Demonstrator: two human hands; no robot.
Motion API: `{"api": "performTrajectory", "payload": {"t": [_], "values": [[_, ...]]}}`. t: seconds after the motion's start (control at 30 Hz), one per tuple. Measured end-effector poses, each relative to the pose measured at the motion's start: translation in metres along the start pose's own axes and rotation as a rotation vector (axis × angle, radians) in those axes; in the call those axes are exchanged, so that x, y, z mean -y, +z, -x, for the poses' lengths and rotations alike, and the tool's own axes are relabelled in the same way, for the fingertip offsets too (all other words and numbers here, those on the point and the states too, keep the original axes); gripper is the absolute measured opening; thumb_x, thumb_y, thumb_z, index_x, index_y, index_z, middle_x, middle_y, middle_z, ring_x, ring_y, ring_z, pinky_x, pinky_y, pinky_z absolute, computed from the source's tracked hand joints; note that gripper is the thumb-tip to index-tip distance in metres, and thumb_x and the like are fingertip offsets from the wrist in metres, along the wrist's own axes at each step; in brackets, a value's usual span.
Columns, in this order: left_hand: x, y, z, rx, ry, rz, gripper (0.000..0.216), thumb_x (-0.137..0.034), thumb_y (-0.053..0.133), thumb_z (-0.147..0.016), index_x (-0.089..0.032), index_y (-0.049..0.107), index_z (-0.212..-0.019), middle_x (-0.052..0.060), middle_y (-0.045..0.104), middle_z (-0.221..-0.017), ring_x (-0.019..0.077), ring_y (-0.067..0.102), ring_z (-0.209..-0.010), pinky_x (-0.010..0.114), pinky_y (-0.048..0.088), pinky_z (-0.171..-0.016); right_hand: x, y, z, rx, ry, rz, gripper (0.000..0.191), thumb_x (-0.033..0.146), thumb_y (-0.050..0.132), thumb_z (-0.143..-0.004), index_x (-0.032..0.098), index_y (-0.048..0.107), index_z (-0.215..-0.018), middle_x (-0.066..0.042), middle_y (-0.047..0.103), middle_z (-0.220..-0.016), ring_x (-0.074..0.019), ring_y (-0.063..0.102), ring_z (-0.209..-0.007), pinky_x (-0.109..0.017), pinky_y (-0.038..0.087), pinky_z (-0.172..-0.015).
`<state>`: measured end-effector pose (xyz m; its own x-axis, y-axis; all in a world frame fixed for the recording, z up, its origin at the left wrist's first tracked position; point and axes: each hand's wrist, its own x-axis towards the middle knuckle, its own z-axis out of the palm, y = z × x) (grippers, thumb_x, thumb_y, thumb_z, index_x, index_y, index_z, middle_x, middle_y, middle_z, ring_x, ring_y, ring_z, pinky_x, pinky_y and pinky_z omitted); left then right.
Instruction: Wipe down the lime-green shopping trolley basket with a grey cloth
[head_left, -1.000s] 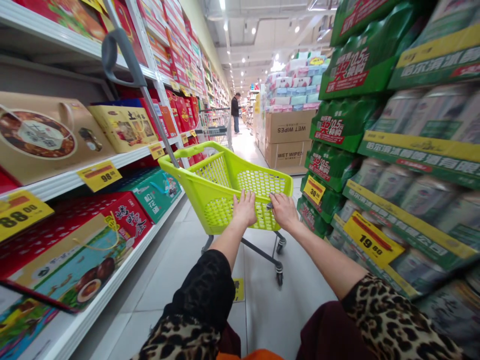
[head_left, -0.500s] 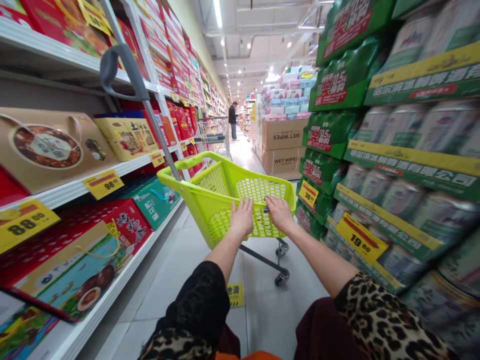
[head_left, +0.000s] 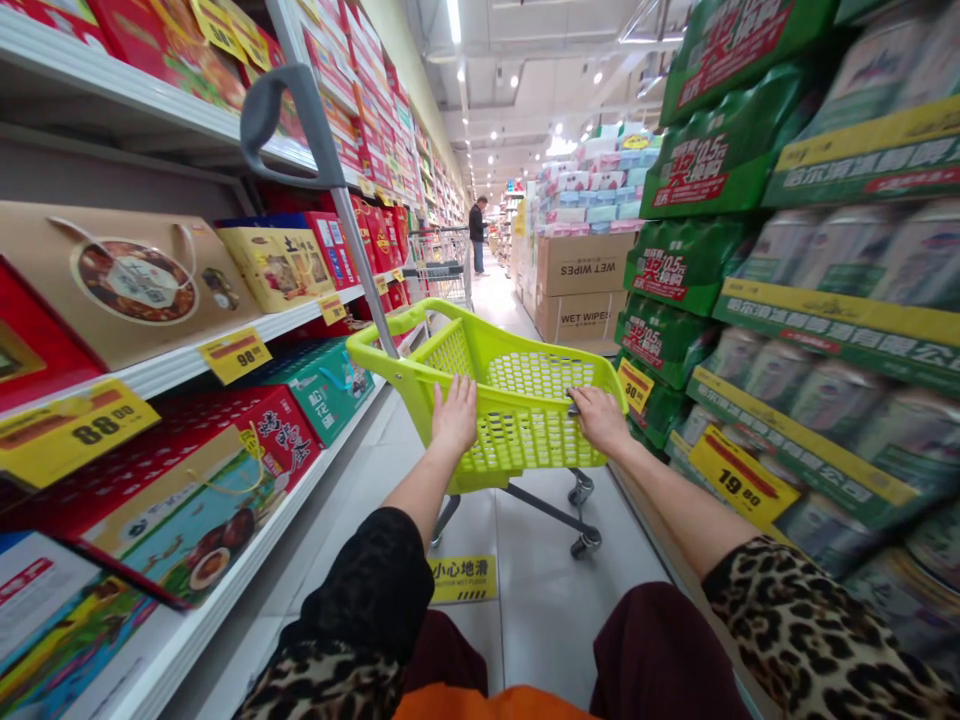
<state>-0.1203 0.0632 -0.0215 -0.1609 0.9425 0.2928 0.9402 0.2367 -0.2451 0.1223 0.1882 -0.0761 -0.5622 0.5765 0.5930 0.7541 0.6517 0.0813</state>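
A lime-green plastic shopping cart (head_left: 540, 375) on wheels stands in the aisle in front of me, its basket holding nothing I can see. My left hand (head_left: 454, 415) grips the near rim toward its left corner, fingers curled over the edge. My right hand (head_left: 598, 418) is closed on the same rim near the right corner. The cart's grey pull handle (head_left: 300, 110) sticks up on a metal rod at upper left.
Shelves of boxed gift sets (head_left: 142, 290) with yellow price tags line the left. Stacked green drink packs (head_left: 750, 280) crowd the right. A yellow wet-floor sticker (head_left: 463, 578) lies on the tiles. Farther off stand a wire cart (head_left: 442, 262), wet-wipes cartons (head_left: 581, 285) and a person (head_left: 477, 232).
My hands have spread apart along the cart's near rim, left hand toward the left corner, right toward the right. The cart has shifted rightward and I have moved forward down the aisle.
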Motion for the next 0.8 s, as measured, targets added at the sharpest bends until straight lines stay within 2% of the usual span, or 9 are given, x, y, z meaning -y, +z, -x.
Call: {"api": "performTrajectory", "payload": {"t": [0.2, 0.27, 0.47, 0.53, 0.63, 0.8], "values": [[-0.01, -0.001, 0.003, 0.027, -0.003, 0.015, 0.071, -0.015, 0.041, -0.074, -0.008, 0.02, -0.142, 0.01, 0.018, -0.15, 0.0241, 0.008, -0.139, 0.053, 0.005, -0.111, 0.002, -0.006, -0.001, 0.012, 0.05, 0.003, 0.039, 0.014, 0.041, -0.083, 0.009, 0.055, -0.12, -0.016, 0.058, -0.119, -0.0263, 0.047, -0.106, -0.035, 0.036, -0.088], [-0.013, -0.002, 0.006, 0.023, -0.008, 0.023, 0.072, -0.016, 0.042, -0.073, -0.008, 0.019, -0.142, 0.01, 0.017, -0.151, 0.0243, 0.007, -0.14, 0.053, 0.005, -0.111, 0.017, -0.007, -0.008, 0.021, 0.038, -0.003, 0.04, 0.014, 0.04, -0.083, 0.009, 0.054, -0.121, -0.015, 0.057, -0.12, -0.0265, 0.046, -0.107, -0.036, 0.035, -0.09], [-0.013, -0.007, 0.015, 0.025, -0.014, 0.007, 0.074, -0.019, 0.043, -0.073, -0.007, 0.019, -0.142, 0.01, 0.016, -0.151, 0.0244, 0.006, -0.14, 0.052, 0.005, -0.111, 0.086, -0.013, -0.036, 0.058, -0.053, -0.091, 0.047, 0.015, 0.04, -0.084, 0.008, 0.046, -0.129, -0.014, 0.048, -0.132, -0.0264, 0.039, -0.119, -0.038, 0.03, -0.098], [-0.011, -0.008, 0.019, 0.017, -0.01, -0.002, 0.073, -0.018, 0.042, -0.074, -0.007, 0.019, -0.142, 0.01, 0.017, -0.151, 0.0241, 0.007, -0.14, 0.053, 0.005, -0.111, 0.096, -0.017, -0.037, 0.058, -0.085, -0.104, 0.049, 0.016, 0.04, -0.083, 0.008, 0.043, -0.131, -0.014, 0.045, -0.135, -0.0265, 0.036, -0.122, -0.038, 0.028, -0.1], [-0.009, -0.008, 0.025, -0.013, -0.003, -0.001, 0.069, -0.016, 0.039, -0.075, -0.007, 0.02, -0.141, 0.009, 0.019, -0.15, 0.0233, 0.009, -0.139, 0.054, 0.006, -0.111, 0.09, -0.021, -0.029, 0.073, -0.116, -0.096, 0.052, 0.017, 0.042, -0.082, 0.01, 0.041, -0.133, -0.013, 0.043, -0.138, -0.0273, 0.034, -0.124, -0.041, 0.028, -0.1], [-0.013, -0.006, 0.033, -0.037, 0.016, 0.016, 0.066, -0.013, 0.035, -0.076, -0.007, 0.022, -0.141, 0.01, 0.021, -0.15, 0.0244, 0.011, -0.139, 0.056, 0.009, -0.11, 0.064, -0.023, -0.009, 0.084, -0.058, -0.094, 0.055, 0.018, 0.044, -0.079, 0.011, 0.04, -0.133, -0.013, 0.043, -0.138, -0.0288, 0.034, -0.125, -0.047, 0.025, -0.099]]}}
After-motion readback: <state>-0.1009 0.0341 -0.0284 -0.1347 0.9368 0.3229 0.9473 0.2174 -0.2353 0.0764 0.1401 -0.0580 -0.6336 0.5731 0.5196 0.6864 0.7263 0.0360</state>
